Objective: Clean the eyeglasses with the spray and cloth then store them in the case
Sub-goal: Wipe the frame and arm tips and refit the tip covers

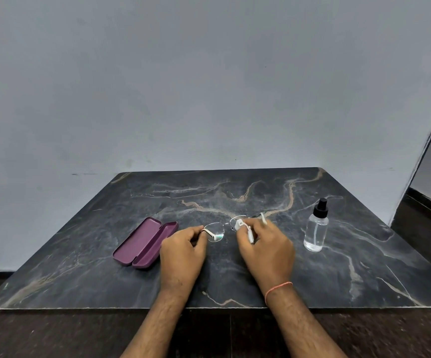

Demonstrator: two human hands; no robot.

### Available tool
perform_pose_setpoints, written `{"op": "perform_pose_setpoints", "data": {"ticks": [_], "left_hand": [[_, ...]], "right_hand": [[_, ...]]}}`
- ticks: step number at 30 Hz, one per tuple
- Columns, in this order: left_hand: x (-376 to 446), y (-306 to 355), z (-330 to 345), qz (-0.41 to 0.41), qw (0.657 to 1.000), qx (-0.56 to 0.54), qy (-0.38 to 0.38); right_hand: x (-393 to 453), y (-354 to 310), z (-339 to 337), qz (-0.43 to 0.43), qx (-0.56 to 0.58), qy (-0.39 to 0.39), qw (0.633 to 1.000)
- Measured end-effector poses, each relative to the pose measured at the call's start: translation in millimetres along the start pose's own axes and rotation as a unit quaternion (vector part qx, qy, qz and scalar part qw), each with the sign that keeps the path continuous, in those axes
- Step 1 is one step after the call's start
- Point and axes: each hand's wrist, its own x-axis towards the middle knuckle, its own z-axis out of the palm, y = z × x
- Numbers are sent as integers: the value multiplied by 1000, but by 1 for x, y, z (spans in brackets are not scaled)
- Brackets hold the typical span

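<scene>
Thin rimless eyeglasses [215, 231] with pale temples are held just above the dark marble table [235, 285], lenses facing away from me. My left hand [183, 251] pinches the left temple near its hinge. My right hand [265, 248] grips a small white cloth [240, 224] against the right lens, and the right temple tip sticks out past its fingers. An open purple glasses case [144, 242] lies left of my left hand. A clear spray bottle [316, 228] with a black nozzle stands upright to the right of my right hand.
The table backs onto a plain grey wall [209, 86]. Its front edge runs just under my forearms, with dark floor [54, 337] below. A doorway edge [429, 140] shows at the far right.
</scene>
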Motion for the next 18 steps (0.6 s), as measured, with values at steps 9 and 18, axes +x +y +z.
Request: {"op": "perform_pose_setpoints", "data": {"ticks": [9,18], "left_hand": [[-4,-1,-5,44,999,-28,-1],[-4,-5,-7,69,997,-42,16]], "right_hand": [[2,5,6,-12,-46,36,998],[6,7,5,57,-3,-69,996]]}}
